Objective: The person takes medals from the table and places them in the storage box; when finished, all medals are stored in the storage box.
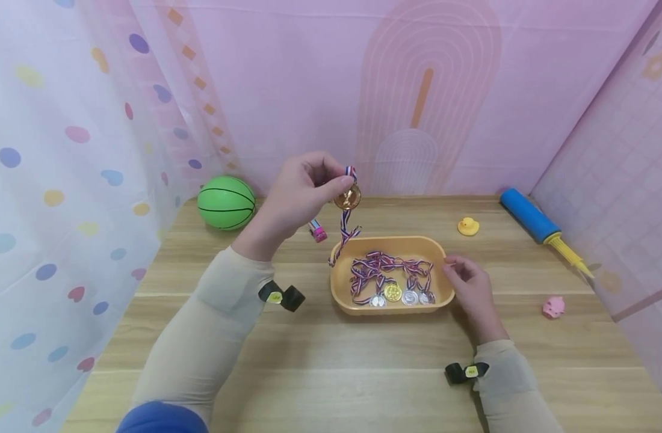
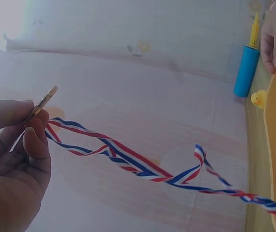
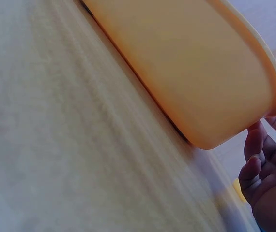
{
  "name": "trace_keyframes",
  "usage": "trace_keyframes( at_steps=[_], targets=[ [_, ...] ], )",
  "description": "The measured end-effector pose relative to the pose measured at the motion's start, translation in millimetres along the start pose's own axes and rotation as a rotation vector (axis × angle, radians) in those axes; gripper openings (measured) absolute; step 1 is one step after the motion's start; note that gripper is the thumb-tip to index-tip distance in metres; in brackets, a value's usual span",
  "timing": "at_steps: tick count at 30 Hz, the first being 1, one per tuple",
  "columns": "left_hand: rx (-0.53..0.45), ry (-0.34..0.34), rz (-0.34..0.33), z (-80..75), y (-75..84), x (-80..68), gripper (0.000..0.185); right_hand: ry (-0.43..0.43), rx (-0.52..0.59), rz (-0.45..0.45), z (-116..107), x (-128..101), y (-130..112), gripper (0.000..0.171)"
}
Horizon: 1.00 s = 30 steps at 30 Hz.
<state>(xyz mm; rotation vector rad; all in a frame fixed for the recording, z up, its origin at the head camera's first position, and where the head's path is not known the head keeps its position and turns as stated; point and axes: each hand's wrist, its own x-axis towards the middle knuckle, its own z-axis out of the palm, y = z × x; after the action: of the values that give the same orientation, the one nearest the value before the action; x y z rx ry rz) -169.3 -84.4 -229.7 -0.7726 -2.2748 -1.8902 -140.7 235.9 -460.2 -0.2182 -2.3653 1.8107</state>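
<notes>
Raised above the basin's back left side, my left hand [image 1: 304, 189] pinches a gold medal [image 1: 348, 197] between thumb and fingers. Its red, white and blue striped ribbon [image 2: 138, 166] trails down to the left rim of the orange basin [image 1: 390, 310]. Inside the basin lie tangled striped ribbons [image 1: 382, 264], another gold medal [image 1: 393, 293] and several silver medals, including one silver medal [image 1: 410, 297] near the front. My right hand [image 1: 470, 288] holds the basin's right end by the rim; in the right wrist view the fingers [image 3: 255, 140] are curled beneath that rim.
A green ball [image 1: 226, 203] sits at the back left. Behind the basin lies a small pink and blue toy [image 1: 317, 231]. To the right are a yellow duck [image 1: 468, 227], a blue and yellow pump [image 1: 537, 219] and a pink pig [image 1: 553, 307]. Curtains enclose the wooden table [image 1: 331, 373].
</notes>
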Motion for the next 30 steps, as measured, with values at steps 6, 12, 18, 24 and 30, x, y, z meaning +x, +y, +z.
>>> trace_keyframes(
  at_steps=[6,12,18,24,30],
  targets=[
    [-0.041,0.001,-0.007,11.6,-3.6,9.0,0.004,-0.002,-0.003,0.0,0,-1,-2,0.03],
    [-0.031,-0.018,0.003,21.0,-8.5,13.7,0.004,-0.011,-0.01,0.01,0,-3,-4,0.032],
    [-0.066,-0.019,0.0,30.5,-15.1,22.3,0.009,0.012,-0.01,-0.025,0,-3,-2,0.027],
    [-0.128,-0.02,-0.046,41.8,-32.0,23.4,0.007,0.016,0.009,-0.036,2,-3,0,0.024],
    [-0.109,-0.036,-0.15,43.5,-57.4,17.0,0.009,-0.004,0.015,-0.037,6,-5,-2,0.026]
  ],
)
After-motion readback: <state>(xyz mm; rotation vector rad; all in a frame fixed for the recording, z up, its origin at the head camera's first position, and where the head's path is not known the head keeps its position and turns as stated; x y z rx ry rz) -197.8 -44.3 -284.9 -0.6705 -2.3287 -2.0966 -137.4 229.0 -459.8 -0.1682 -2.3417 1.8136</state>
